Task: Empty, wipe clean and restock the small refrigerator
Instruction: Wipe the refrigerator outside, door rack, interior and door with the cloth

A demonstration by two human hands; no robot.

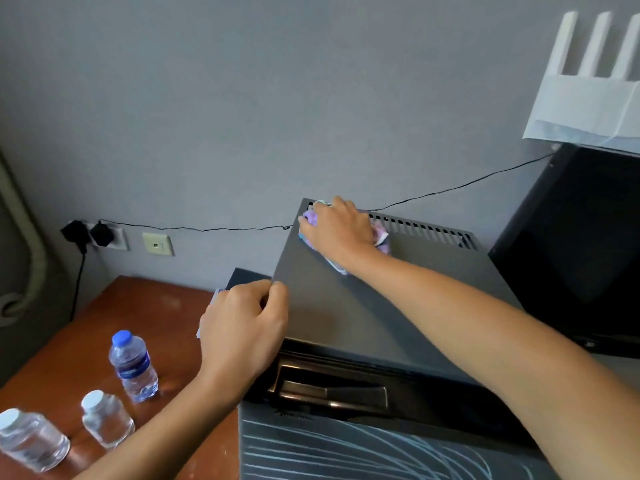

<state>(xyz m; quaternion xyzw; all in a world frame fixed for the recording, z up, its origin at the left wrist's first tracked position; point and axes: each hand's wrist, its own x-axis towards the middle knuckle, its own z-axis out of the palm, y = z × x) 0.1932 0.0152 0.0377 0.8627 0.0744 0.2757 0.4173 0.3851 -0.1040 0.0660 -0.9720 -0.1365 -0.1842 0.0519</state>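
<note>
— Forearms first, both reaching in from the bottom edge. What's each hand doing?

— Right hand (pixel 341 228) lies flat, fingers spread, pressing a lilac cleaning cloth (pixel 380 236) onto the top of the small refrigerator (pixel 363 306), at its far left corner just in front of the vent slots (pixel 420 227). Left hand (pixel 242 327) is curled over the near left edge of the same top, fingers and thumb pinching that edge; it looks like bracing.

— So where does the unwiped surface lie from the cloth?

— Toward the person and off to the right. The top runs long from the vent row at the back to the door handle (pixel 330 391) at the front, so I'd judge the next stroke pulls back along that axis. The right hand is the one on the cloth; the left is nearer the camera but busy holding.

— And the stock?

— Three water bottles stand on the wooden desk (pixel 104 313) to the left, well apart from the fridge: one with a blue cap (pixel 133 365), two with white caps (pixel 106 419) (pixel 29 439). The door looks shut, so restocking seems a later step.

— Any hazard?

— A thin black cable (pixel 450 190) runs along the wall just behind the vents; a stroke going too far back could snag it.
</note>
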